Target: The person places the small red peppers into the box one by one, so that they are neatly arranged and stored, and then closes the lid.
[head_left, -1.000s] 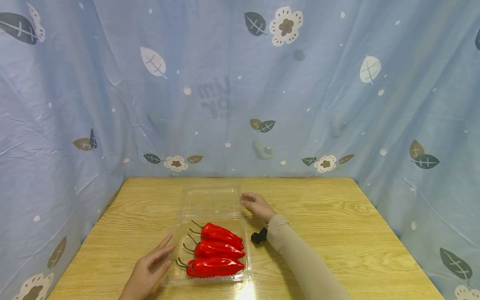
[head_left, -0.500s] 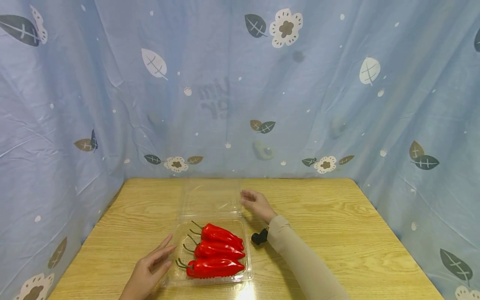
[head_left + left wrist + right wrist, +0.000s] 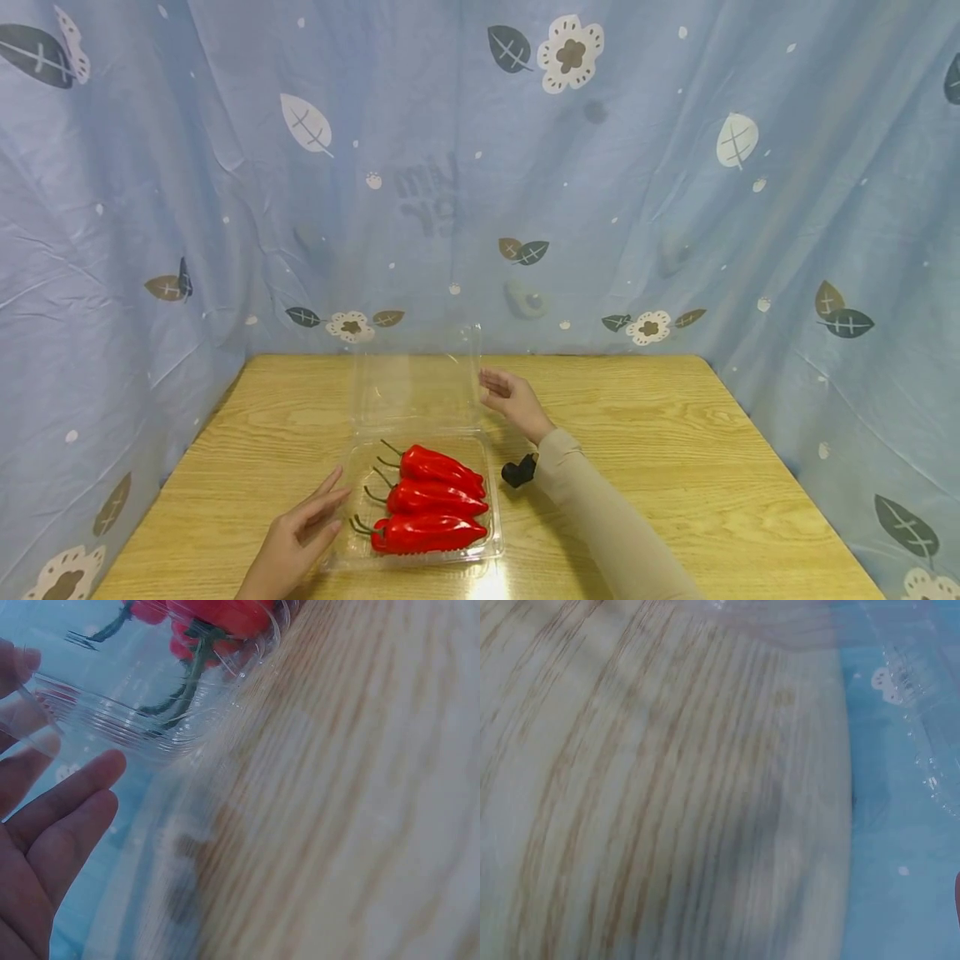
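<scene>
Several glossy red pointed peppers (image 3: 437,498) with green stems lie side by side in a clear plastic clamshell box (image 3: 496,525). Its transparent lid (image 3: 420,392) stands raised at the back, tilted up from the hinge. My right hand (image 3: 516,402) holds the lid's right edge. Only a sliver of a fingertip (image 3: 958,896) shows in the right wrist view. At the box's left side, my left hand (image 3: 296,533) has its fingers loosely extended, tips right at the rim. The left wrist view shows these fingers (image 3: 71,825) spread beside the ridged corner and a pepper stem (image 3: 196,675).
The box rests on a wood-grain table (image 3: 637,442). A small black object (image 3: 517,472) shows beside the right sleeve (image 3: 592,500). Blue patterned cloth (image 3: 480,167) hangs behind the table and along both sides.
The lid has swung up from lying low behind the box to a steeper angle, its far edge rising. My right hand has risen slightly with it. The left hand and the peppers stay put.
</scene>
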